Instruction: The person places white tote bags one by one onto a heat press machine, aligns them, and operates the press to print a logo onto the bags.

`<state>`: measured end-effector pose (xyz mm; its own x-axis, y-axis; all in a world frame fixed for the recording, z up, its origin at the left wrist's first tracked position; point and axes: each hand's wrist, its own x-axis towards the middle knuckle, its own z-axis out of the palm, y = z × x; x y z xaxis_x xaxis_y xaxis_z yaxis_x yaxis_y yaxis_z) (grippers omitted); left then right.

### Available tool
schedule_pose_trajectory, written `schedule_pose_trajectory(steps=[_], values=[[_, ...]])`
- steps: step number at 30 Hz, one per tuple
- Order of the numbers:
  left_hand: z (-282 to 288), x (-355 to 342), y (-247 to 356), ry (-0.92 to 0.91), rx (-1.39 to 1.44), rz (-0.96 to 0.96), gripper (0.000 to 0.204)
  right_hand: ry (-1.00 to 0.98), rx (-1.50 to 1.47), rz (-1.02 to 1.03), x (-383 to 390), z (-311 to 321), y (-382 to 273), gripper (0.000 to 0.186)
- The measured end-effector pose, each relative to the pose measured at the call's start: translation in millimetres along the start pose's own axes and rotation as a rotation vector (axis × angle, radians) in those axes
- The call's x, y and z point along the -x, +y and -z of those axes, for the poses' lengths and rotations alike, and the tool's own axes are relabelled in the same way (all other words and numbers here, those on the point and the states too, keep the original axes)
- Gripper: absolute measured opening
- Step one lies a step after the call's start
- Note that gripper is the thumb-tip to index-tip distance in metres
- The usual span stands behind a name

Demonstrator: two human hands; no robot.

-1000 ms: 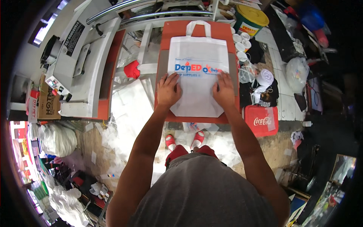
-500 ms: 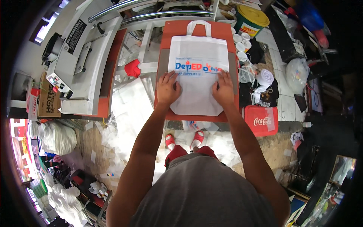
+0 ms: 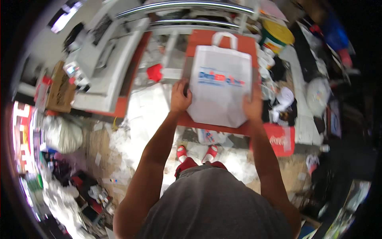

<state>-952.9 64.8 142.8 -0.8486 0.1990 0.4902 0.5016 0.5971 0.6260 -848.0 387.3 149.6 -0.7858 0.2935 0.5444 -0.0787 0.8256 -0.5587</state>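
A white tote bag [image 3: 221, 101] with a blue and red print lies flat on a red-orange board [image 3: 195, 39], its handle loop pointing away from me. At the bag's left edge is my left hand [image 3: 181, 96], its fingers stretched forward and its thumb apart, by the bag's side. My right hand [image 3: 253, 105] is at the opposite edge, its fingers smeared by motion, so I cannot make out whether they grip the bag's side.
On the left stands a white press machine [image 3: 119, 75] with a red-orange base. A metal rail [image 3: 187, 4] crosses the back. To the right are a yellow-lidded bucket [image 3: 278, 34], white rolls and a red box lid [image 3: 284, 139]. White sheets [image 3: 149, 105] lie left of the board.
Both hands have moved outward from the bag's printed face to its left and right edges. The view has shifted, so the bag and board appear farther right.
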Motion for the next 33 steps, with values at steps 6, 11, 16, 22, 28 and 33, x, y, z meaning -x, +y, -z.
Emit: schedule_pose_trajectory(steps=[6,11,16,22,28,33], values=[[188,3,-55,0.312,-0.4,-0.162,0.013,0.156,0.038,-0.078,68,101,58,0.04],[355,-48,-156,0.467,-0.839,0.141,0.023,-0.002,0.323,-0.463,190,151,101,0.034],[427,-78,-250,-0.393,-1.219,0.248,0.027,-0.036,0.364,-0.502,272,181,99,0.025],[412,-93,-236,-0.359,-1.14,0.435,0.036,0.006,0.31,-0.541,275,210,58,0.022],[375,-62,-185,-0.056,-0.933,-0.056,0.015,0.018,0.115,-0.354,195,152,-7,0.019],[323,-29,-119,0.088,-0.668,-0.263,0.033,-0.059,-0.188,0.007,89,38,-133,0.019]])
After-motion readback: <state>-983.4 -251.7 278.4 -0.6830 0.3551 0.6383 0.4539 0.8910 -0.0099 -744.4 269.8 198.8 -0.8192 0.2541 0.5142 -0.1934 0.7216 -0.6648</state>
